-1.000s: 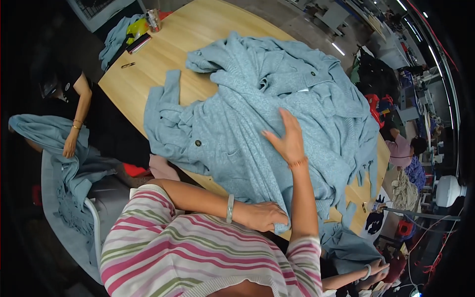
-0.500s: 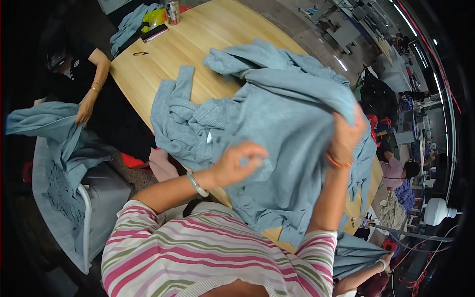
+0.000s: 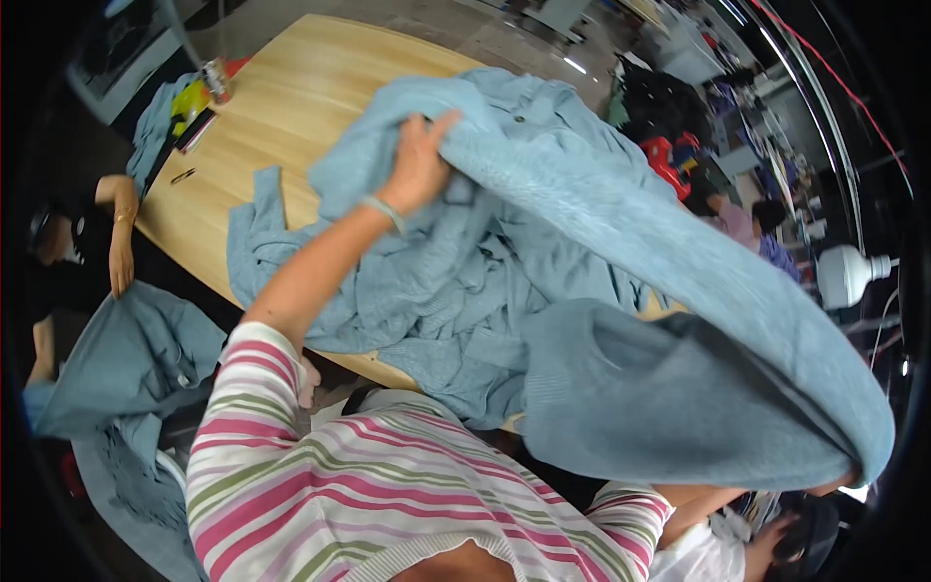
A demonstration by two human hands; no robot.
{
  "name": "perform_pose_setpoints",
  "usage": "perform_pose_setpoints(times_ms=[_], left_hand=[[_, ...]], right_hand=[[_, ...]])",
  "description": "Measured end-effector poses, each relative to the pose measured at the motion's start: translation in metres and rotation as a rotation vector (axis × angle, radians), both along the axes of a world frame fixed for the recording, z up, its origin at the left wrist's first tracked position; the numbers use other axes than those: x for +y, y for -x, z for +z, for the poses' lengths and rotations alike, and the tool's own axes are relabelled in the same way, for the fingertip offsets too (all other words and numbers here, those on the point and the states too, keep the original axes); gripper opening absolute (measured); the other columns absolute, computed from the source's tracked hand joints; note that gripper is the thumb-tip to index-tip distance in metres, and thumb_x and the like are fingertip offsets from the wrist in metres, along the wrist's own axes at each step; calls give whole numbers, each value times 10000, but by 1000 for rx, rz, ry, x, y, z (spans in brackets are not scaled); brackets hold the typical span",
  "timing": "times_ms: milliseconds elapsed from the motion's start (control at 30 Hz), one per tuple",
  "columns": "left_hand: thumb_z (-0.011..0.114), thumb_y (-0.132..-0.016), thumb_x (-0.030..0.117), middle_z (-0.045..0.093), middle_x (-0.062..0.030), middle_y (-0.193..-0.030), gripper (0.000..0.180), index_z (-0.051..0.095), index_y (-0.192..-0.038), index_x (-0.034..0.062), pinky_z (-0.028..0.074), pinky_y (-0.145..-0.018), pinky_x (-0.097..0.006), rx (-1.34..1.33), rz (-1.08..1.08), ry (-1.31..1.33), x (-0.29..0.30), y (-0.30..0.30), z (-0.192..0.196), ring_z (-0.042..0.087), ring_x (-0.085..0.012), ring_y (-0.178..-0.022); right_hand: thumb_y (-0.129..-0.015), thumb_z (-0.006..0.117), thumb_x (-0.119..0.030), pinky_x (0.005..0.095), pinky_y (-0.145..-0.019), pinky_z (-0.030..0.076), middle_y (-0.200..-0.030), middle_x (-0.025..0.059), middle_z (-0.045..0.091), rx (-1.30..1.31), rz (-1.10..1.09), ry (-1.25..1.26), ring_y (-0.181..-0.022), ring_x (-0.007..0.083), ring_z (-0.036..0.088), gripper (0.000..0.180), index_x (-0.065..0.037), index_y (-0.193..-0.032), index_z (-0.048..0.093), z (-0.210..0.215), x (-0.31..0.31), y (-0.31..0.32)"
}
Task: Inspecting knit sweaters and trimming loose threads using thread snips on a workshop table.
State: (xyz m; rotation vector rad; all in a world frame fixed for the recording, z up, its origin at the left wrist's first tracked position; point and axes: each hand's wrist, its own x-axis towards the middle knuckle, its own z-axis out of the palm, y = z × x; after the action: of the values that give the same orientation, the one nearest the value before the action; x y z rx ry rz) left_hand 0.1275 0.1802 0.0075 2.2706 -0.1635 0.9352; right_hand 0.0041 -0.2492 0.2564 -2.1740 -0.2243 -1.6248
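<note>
A light blue knit sweater (image 3: 669, 228) is stretched in the air from the middle of the table toward the lower right. My left hand (image 3: 424, 165) has its fingers closed on the upper part of it. At the far right the fabric drapes over my right hand (image 3: 836, 485); only a sliver of skin shows there and its fingers are hidden. The sweater's dark inner side and a ribbed edge hang low in front of my right sleeve. Beneath lies a heap of similar blue knitwear (image 3: 407, 281), with a few dark buttons visible.
The wooden table (image 3: 320, 73) carries small scissors or snips (image 3: 182, 177), a dark case (image 3: 197, 131) and a can (image 3: 215, 82). At left a person's hand (image 3: 120, 267) holds another blue garment (image 3: 136, 354) above a bin (image 3: 126, 524). Another person is at lower right.
My left hand has moved up and away and taken hold of the sweater. My right hand has swung down to the far right, drawing the fabric out. My view has turned somewhat.
</note>
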Motion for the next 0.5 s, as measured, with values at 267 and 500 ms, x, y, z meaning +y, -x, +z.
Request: perform_pose_setpoints(times_ms=[267, 500], left_hand=[[537, -842, 250, 654, -241, -1000, 391, 600, -1119, -19, 472, -820, -485, 458, 88, 191, 20, -67, 79, 606, -444, -952], [700, -773, 148, 484, -91, -1339, 709, 373, -1399, 96, 481, -872, -333, 173, -383, 79, 23, -44, 117, 540, -214, -1096]], right_hand=[[-844, 641, -25, 247, -822, 458, -964, 49, 668, 361, 398, -260, -891, 124, 597, 218, 32, -1053, 664, 3, -9, -13], [-802, 711, -87, 224, -587, 442, -768, -30, 641, 334, 571, -435, -652, 44, 531, 139, -10, -915, 683, -30, 44, -45]])
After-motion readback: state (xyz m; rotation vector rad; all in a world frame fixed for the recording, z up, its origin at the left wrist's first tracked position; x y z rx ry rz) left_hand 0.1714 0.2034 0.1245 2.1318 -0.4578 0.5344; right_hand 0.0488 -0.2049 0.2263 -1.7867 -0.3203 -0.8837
